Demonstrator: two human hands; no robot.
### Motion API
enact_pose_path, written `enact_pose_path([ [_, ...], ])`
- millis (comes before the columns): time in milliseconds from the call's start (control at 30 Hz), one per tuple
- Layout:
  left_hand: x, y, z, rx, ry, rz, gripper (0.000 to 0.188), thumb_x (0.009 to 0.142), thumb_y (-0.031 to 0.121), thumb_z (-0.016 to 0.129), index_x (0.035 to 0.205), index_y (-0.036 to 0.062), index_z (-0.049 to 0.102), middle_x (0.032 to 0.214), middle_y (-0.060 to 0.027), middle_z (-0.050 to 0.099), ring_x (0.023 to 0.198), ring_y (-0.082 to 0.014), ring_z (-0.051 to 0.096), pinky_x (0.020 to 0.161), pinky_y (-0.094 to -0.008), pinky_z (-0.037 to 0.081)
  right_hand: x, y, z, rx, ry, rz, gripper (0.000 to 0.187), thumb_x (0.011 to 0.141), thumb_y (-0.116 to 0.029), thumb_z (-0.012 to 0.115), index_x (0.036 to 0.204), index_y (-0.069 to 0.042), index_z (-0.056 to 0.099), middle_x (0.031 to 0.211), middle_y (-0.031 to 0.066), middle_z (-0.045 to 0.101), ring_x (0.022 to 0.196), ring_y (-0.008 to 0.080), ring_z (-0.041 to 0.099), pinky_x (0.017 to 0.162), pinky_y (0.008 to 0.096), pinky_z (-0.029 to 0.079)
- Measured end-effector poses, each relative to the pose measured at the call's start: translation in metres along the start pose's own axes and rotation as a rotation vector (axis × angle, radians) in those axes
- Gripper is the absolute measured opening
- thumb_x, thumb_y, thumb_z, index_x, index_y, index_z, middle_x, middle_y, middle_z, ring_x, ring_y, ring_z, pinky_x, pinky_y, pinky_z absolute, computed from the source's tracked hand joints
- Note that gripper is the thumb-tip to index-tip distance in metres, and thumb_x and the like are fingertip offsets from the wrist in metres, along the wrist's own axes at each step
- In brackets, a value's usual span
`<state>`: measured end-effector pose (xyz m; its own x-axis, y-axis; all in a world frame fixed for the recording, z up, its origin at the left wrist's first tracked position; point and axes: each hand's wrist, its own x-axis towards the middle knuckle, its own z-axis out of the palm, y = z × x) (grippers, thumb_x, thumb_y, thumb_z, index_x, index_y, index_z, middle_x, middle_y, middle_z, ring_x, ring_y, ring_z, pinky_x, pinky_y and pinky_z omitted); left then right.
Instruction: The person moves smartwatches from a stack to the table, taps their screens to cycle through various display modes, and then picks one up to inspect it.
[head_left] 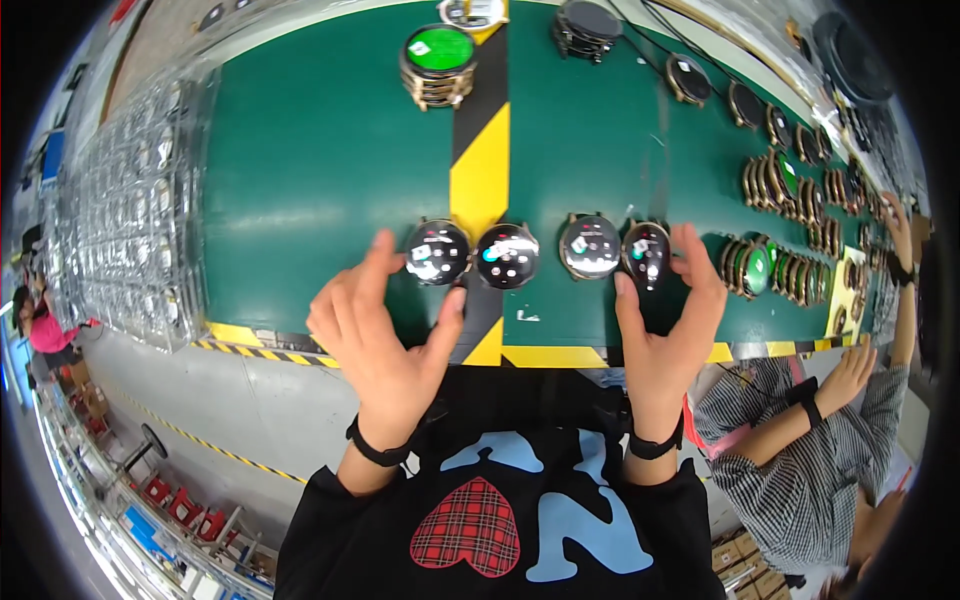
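Note:
Four round smartwatch heads without straps lie in a row before me, with lit dark screens. My left hand (pixel 385 345) has its fingers spread around the lower left of the leftmost watch head (pixel 437 252); its thumb tip is just below it. Right beside that one sits a second watch head (pixel 507 256). A third watch head (pixel 590 246) lies further right. My right hand (pixel 665 335) has thumb and fingers at opposite edges of the rightmost watch head (pixel 647 254), which looks tilted.
A stack of watch heads with a green top (pixel 440 52) stands at the back, a dark stack (pixel 587 28) to its right. Clear plastic trays (pixel 140 200) fill the left end of the green table (pixel 310 130). Rows of watch heads (pixel 800 278) and a co-worker's hand (pixel 848 372) are at right.

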<state>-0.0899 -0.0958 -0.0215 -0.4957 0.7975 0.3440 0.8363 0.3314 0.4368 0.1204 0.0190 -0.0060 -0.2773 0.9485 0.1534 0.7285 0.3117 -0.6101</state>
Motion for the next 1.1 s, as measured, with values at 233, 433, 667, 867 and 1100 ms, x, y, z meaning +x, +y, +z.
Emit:
enact_pose_path([
  [233,-0.006,-0.003,0.001,0.001,0.135,0.158,0.036,0.078,0.027,0.082,0.111,0.0164,0.072,0.126,-0.0081,0.057,0.112,-0.0302,0.046,0.097,-0.0425,0.036,-0.004,0.001,-0.002,-0.191,0.112,-0.338,0.053,0.079,-0.019,0.081,0.129,-0.009,0.067,0.149,0.0199,0.045,0.129,0.036,0.046,0.107,0.0458,0.039],
  [433,-0.003,0.002,0.001,0.085,0.097,0.124,0.031,0.075,0.026,0.082,0.105,0.0217,0.075,0.127,-0.0073,0.056,0.113,-0.031,0.045,0.098,-0.0419,0.036,-0.001,0.003,0.002,-0.243,0.054,-0.484,0.042,0.083,-0.029,0.076,0.122,-0.013,0.073,0.148,0.0204,0.044,0.134,0.0405,0.041,0.113,0.0528,0.034],
  [667,0.001,0.011,-0.001,0.102,0.058,0.266,0.031,0.075,0.032,0.08,0.106,0.0271,0.077,0.132,-0.007,0.054,0.116,-0.0315,0.044,0.1,-0.0446,0.035,0.0,0.001,-0.002,-0.313,-0.011,-0.543,0.036,0.086,-0.03,0.072,0.118,-0.013,0.074,0.147,0.021,0.044,0.134,0.0412,0.041,0.115,0.0572,0.033],
  [867,0.006,0.017,0.001,0.138,0.038,0.318,0.03,0.078,0.032,0.074,0.108,0.0294,0.076,0.131,-0.006,0.054,0.116,-0.0309,0.045,0.103,-0.0473,0.033,-0.011,0.013,0.004,-0.095,0.194,-0.357,0.031,0.089,-0.025,0.068,0.115,-0.009,0.074,0.146,0.0188,0.047,0.13,0.0396,0.046,0.113,0.0532,0.036],
  [1100,-0.01,-0.002,0.005,0.022,0.134,0.203,0.033,0.078,0.023,0.07,0.11,0.0284,0.074,0.121,-0.0041,0.058,0.111,-0.0283,0.046,0.099,-0.0448,0.036,-0.005,0.004,-0.003,-0.198,0.185,-0.32,0.03,0.088,-0.02,0.068,0.115,-0.008,0.074,0.134,0.0169,0.055,0.127,0.0376,0.048,0.109,0.0501,0.039],
])
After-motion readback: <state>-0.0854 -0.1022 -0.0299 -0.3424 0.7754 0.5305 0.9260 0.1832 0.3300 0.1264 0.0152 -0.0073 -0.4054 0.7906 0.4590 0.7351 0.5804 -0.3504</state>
